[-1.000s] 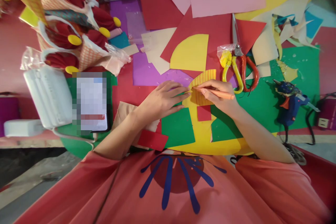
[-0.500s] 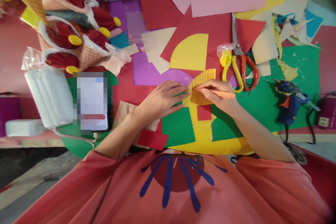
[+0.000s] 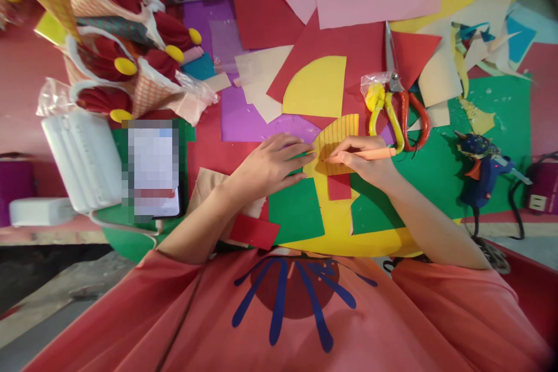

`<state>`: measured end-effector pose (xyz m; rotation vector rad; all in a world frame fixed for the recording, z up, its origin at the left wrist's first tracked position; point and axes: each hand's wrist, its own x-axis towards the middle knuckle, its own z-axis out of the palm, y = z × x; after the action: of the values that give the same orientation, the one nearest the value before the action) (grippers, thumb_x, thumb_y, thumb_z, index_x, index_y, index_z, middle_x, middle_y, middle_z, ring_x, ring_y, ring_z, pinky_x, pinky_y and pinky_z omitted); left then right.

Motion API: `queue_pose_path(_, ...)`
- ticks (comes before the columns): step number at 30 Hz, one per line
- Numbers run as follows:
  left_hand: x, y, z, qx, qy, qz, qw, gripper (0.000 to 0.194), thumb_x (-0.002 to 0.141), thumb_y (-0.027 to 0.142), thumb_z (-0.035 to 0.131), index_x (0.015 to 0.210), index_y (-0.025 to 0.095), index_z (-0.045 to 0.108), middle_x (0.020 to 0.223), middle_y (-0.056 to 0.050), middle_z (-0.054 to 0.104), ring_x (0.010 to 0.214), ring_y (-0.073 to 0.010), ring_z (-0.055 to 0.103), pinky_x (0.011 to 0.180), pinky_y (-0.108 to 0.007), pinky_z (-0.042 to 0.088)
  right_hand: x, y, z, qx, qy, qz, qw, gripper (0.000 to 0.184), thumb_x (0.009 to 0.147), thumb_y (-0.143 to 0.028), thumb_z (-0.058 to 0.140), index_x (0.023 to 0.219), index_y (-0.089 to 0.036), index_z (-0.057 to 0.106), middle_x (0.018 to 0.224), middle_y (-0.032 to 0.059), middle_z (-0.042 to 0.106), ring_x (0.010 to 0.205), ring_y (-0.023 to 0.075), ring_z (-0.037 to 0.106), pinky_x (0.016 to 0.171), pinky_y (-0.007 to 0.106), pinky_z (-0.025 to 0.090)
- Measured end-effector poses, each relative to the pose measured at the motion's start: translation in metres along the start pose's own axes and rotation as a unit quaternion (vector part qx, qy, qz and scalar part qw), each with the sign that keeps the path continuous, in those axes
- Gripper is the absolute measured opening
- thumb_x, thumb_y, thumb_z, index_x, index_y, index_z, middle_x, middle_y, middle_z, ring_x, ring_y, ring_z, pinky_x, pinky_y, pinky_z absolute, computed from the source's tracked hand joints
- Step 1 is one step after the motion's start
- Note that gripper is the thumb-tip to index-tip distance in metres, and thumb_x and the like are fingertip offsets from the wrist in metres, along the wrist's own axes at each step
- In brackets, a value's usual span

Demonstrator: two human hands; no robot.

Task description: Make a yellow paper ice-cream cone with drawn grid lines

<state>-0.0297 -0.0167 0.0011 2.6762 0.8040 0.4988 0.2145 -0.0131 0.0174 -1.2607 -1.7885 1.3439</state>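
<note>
Between the thumb and fingers of my right hand (image 3: 367, 161) is an orange marker (image 3: 378, 154), its tip pointing left over a yellow paper piece (image 3: 342, 128) with orange stripes. My left hand (image 3: 274, 164) lies with fingers stretched out, fingertips at the left edge of that striped piece. A small red paper square (image 3: 339, 187) lies just below the piece, on yellow paper. Above it is a plain yellow quarter-circle (image 3: 318, 87). Part of the striped piece is hidden under my right hand.
Scissors (image 3: 394, 84) with a yellow and a red handle lie up and to the right. A blue glue gun (image 3: 482, 177) rests at far right. On the left are a phone (image 3: 154, 171), a white power strip (image 3: 82, 160) and paper cones (image 3: 152, 87) holding red shapes. Paper scraps surround the work.
My right hand and the marker have shifted slightly down and to the right over the striped piece. The left hand has stayed in place.
</note>
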Motion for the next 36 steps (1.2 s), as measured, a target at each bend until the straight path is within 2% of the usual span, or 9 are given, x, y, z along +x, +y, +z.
queue_pose_path(3,-0.0001,0.0001,0.0004,-0.004,0.000,-0.003,1.000,0.032,0.097,0.033,0.048,0.124,0.023,0.063,0.123,-0.008,0.066,0.115,-0.0251,0.057,0.100,-0.043,0.047,-0.0012,0.0025,0.0007,0.021,0.019,0.010,1.000,0.017,0.083,-0.028,0.060,0.074,-0.017,0.070,0.070,0.0010,0.072,0.060,0.0104,0.063,0.053,0.021,0.044)
queue_pose_path(9,0.0003,0.0007,0.0000,0.002,0.014,0.006,1.000,0.029,0.097,0.032,0.048,0.117,0.022,0.067,0.121,-0.009,0.066,0.113,-0.0258,0.058,0.097,-0.043,0.048,-0.0016,0.0035,0.0019,-0.015,0.025,-0.027,0.999,0.019,0.086,-0.030,0.059,0.077,-0.016,0.068,0.073,0.0017,0.072,0.063,0.0104,0.063,0.054,0.021,0.043)
queue_pose_path(15,0.0001,0.0003,0.0002,-0.003,0.003,0.002,1.000,0.030,0.098,0.034,0.047,0.117,0.022,0.067,0.122,-0.009,0.066,0.115,-0.0256,0.057,0.098,-0.044,0.048,-0.0014,0.0016,0.0027,-0.040,0.015,-0.055,0.998,0.022,0.085,-0.032,0.058,0.074,-0.017,0.068,0.070,0.0023,0.072,0.060,0.0107,0.064,0.052,0.020,0.043)
queue_pose_path(22,-0.0006,0.0001,0.0006,-0.009,-0.003,-0.004,1.000,0.030,0.097,0.035,0.047,0.117,0.023,0.067,0.123,-0.009,0.066,0.116,-0.0260,0.057,0.099,-0.045,0.047,-0.0007,-0.0009,-0.0002,-0.021,-0.019,-0.026,0.999,0.019,0.080,-0.024,0.058,0.066,-0.016,0.068,0.066,0.0021,0.073,0.058,0.0110,0.065,0.051,0.019,0.045)
queue_pose_path(24,-0.0008,-0.0001,0.0009,-0.009,0.001,-0.004,1.000,0.030,0.097,0.034,0.047,0.118,0.023,0.067,0.123,-0.009,0.066,0.116,-0.0260,0.057,0.100,-0.045,0.047,-0.0023,0.0000,-0.0013,0.006,-0.001,-0.030,1.000,0.019,0.080,-0.024,0.058,0.066,-0.016,0.069,0.066,0.0019,0.072,0.057,0.0105,0.064,0.050,0.019,0.045)
queue_pose_path(28,-0.0012,-0.0013,0.0014,0.001,0.008,-0.007,1.000,0.031,0.097,0.033,0.048,0.122,0.024,0.065,0.125,-0.009,0.065,0.119,-0.0270,0.057,0.100,-0.047,0.048,-0.0086,0.0022,-0.0013,0.054,0.064,-0.064,0.994,0.017,0.087,-0.026,0.057,0.087,-0.018,0.072,0.073,0.0009,0.072,0.059,0.0097,0.063,0.053,0.021,0.049)
queue_pose_path(31,-0.0012,-0.0025,0.0019,0.001,0.007,-0.014,1.000,0.034,0.097,0.034,0.048,0.126,0.023,0.062,0.128,-0.010,0.063,0.123,-0.0277,0.055,0.101,-0.047,0.047,-0.0103,0.0004,0.0005,0.050,0.053,-0.100,0.992,0.018,0.090,-0.025,0.057,0.099,-0.020,0.072,0.085,0.0021,0.073,0.066,0.0102,0.066,0.061,0.024,0.052)
queue_pose_path(33,-0.0011,-0.0031,0.0024,-0.003,0.008,-0.017,1.000,0.035,0.097,0.036,0.048,0.126,0.022,0.062,0.130,-0.011,0.063,0.125,-0.0281,0.054,0.102,-0.048,0.047,-0.0089,-0.0018,0.0019,0.012,0.043,-0.100,0.994,0.014,0.087,-0.027,0.062,0.092,-0.020,0.073,0.083,0.0026,0.073,0.069,0.0113,0.066,0.062,0.024,0.051)
queue_pose_path(36,-0.0011,-0.0034,0.0031,-0.007,0.007,-0.018,1.000,0.035,0.097,0.036,0.048,0.126,0.022,0.062,0.130,-0.011,0.062,0.126,-0.0289,0.053,0.102,-0.049,0.046,-0.0058,-0.0033,0.0036,-0.023,0.033,-0.059,0.997,0.015,0.085,-0.031,0.064,0.080,-0.019,0.070,0.073,0.0014,0.071,0.065,0.0113,0.063,0.059,0.024,0.048)
